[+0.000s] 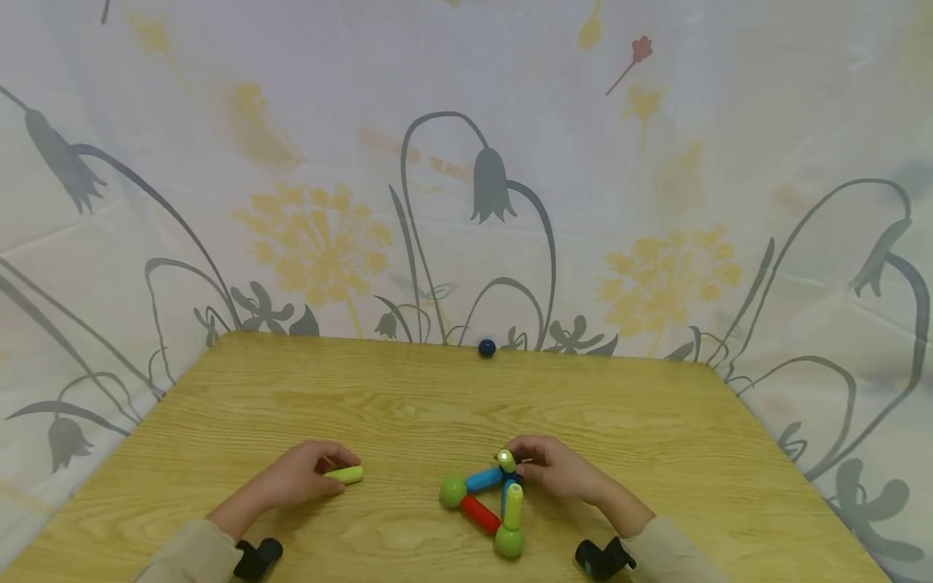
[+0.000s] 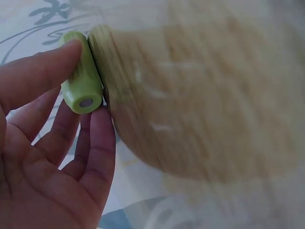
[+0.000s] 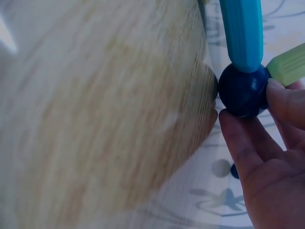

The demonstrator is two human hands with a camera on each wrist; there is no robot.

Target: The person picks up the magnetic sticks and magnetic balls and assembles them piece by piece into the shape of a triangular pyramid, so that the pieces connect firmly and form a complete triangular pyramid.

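My left hand (image 1: 304, 476) pinches a yellow-green magnetic rod (image 2: 82, 78) between thumb and fingers, low over the table; a grey metal disc shows in its end. To its right, a triangle of magnetic rods and balls lies on the table. It has a green ball (image 1: 453, 491) at the left corner, another green ball (image 1: 509, 542) at the near corner, a red rod (image 1: 481, 514) between them, and two blue rods (image 1: 484, 479). My right hand (image 1: 560, 468) grips the dark blue ball (image 3: 242, 90) at the far corner. Yellow-green rods (image 1: 513, 508) stand up from the near and far balls.
A loose dark blue ball (image 1: 487, 348) sits at the back edge of the wooden table (image 1: 408, 397). Behind hangs a flower-printed cloth (image 1: 452, 259). Black wrist devices (image 1: 603, 559) are at both sleeves.
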